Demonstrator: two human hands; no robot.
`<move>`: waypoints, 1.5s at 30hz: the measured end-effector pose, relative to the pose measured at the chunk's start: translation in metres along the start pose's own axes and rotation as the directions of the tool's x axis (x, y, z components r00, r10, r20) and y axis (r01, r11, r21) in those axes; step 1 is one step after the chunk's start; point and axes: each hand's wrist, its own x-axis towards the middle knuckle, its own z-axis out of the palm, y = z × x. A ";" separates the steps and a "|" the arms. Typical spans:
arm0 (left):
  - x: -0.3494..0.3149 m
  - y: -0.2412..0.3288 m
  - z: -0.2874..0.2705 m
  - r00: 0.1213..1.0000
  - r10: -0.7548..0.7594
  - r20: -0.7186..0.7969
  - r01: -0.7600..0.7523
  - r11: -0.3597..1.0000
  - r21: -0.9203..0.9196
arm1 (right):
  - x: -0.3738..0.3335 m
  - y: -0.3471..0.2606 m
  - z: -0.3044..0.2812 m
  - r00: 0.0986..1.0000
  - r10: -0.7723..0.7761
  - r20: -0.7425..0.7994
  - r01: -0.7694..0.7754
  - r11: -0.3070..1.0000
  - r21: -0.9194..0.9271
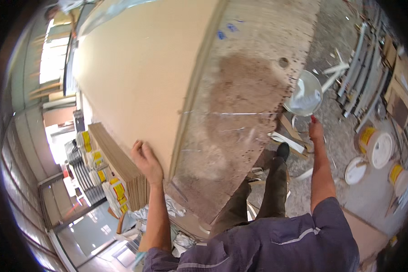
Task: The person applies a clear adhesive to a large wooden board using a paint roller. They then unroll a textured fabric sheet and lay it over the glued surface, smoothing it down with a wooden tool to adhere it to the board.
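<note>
While a large beige panel [140, 68] lies on the stained counter [240, 99], a pale bucket [313, 81] is just beside it; the left hand [146, 162] rests on the panel, fingers loosely apart; the right hand [316, 130] clamps its fingers around a red handle [313, 119], best gripped steadily.

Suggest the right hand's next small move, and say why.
Probably lift the red item in the right hand clear of the pale bucket: it sits right at the bucket's rim, with the wooden board close alongside. The left hand, at the beige panel, appears free of any tool.
</note>
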 end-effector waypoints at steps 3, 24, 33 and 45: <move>0.022 0.022 -0.047 0.993 0.099 -0.061 -0.093 0.990 0.103 | -0.019 -0.083 0.001 0.945 0.280 0.168 -0.320 0.897 0.305; -0.020 -0.050 -0.156 0.951 -0.069 0.303 0.292 0.533 -0.794 | -0.342 -0.168 -0.163 0.966 -0.198 0.167 -0.246 -0.502 0.829; -0.227 -0.357 -0.268 0.723 -0.217 0.655 0.557 0.745 -0.367 | -0.489 -0.438 -0.226 0.919 -0.394 0.027 -0.134 -0.247 0.960; -0.451 -0.599 -0.353 0.110 -0.880 0.462 0.981 0.022 -0.194 | -0.432 -0.734 -0.019 0.911 -0.295 0.288 -0.101 0.518 0.849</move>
